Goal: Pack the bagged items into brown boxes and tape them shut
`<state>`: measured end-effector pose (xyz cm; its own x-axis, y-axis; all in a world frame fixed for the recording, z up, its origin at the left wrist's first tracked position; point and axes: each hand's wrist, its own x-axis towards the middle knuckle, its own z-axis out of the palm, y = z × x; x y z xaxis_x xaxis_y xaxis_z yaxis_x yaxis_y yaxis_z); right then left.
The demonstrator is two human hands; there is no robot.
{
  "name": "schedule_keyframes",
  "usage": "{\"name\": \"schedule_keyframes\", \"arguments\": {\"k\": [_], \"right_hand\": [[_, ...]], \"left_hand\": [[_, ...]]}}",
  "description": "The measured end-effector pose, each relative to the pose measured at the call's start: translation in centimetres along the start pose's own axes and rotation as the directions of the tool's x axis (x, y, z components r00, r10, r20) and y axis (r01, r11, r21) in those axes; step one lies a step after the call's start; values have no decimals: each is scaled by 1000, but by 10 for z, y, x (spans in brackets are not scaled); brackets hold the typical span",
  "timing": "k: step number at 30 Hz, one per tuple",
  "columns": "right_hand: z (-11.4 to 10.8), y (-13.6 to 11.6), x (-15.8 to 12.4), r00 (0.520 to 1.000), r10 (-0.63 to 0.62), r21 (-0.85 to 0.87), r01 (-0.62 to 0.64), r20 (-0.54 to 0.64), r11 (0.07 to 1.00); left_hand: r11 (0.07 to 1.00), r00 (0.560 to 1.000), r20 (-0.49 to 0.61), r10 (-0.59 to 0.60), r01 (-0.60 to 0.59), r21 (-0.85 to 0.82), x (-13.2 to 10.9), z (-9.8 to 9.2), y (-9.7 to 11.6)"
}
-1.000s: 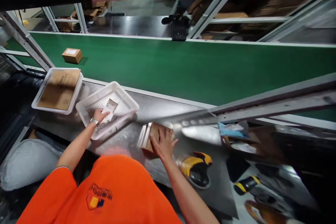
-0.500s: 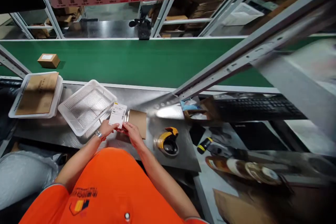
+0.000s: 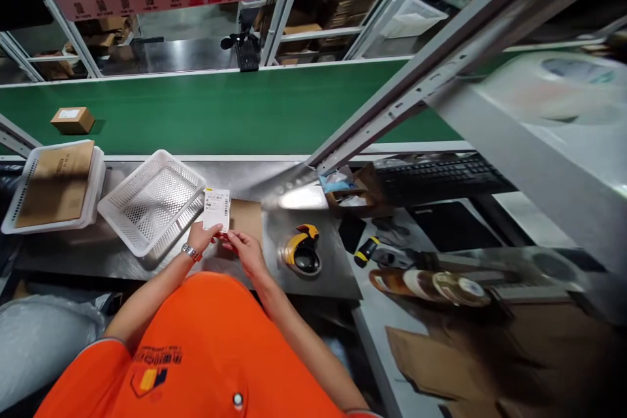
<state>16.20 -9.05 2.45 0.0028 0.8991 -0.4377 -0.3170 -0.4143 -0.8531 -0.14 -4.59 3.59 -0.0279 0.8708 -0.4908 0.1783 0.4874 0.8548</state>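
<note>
White slip [image 3: 216,208]: it is standing out beyond the fingertips of the left hand [image 3: 200,235], its printed side facing up and its lower edge nearest the body.
Left fingers: they are gripping the slip by its lower edge, the thumb lying over the print.
Right fingers: those of the right hand [image 3: 246,249] are bunching at the slip's lower right corner; whether they are pinching it, one cannot tell.
Brown carton [image 3: 247,215]: it is lying just beyond the right fingers on the bench [image 3: 328,277], with the slip overlapping its left side in view; touching or apart, one cannot tell.
Done: the slip is already sitting in the left fingers.
Left: the work at the corner is looking unfinished, by judgement; the carton's showing face is bearing no such slip, and its other faces are hiding.
White basket [image 3: 128,188]: it is resting near the left fingers, to their left.
Yellow-and-black scanner [image 3: 300,251]: it is standing to the right of the right fingers.
Small parcel [image 3: 73,121]: it is sitting on the green belt [image 3: 220,111], well beyond the fingers and far to their left.
</note>
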Motion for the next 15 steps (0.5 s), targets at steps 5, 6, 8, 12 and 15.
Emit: {"name": "schedule_keyframes", "arguments": {"k": [5,6,8,12,15], "right_hand": [[-4,0,0,999,-41,-61,40,-6,997],[-4,0,0,999,-50,-75,50,-6,996],[-5,1,2,997,-72,-101,70,-10,992],[-7,5,6,993,-85,-103,77,-78,992],[-7,9,8,989,-79,-73,70,-128,995]], "left_hand": [[1000,999,27,-23,23,-2,0,5,-1],[1000,999,40,-24,23,13,0,5,-1],[998,997,71,-24,21,53,-1,6,-3],[994,999,35,12,-16,104,-4,3,-7],[942,954,-71,292,-273,195,-7,-2,-11]]}}
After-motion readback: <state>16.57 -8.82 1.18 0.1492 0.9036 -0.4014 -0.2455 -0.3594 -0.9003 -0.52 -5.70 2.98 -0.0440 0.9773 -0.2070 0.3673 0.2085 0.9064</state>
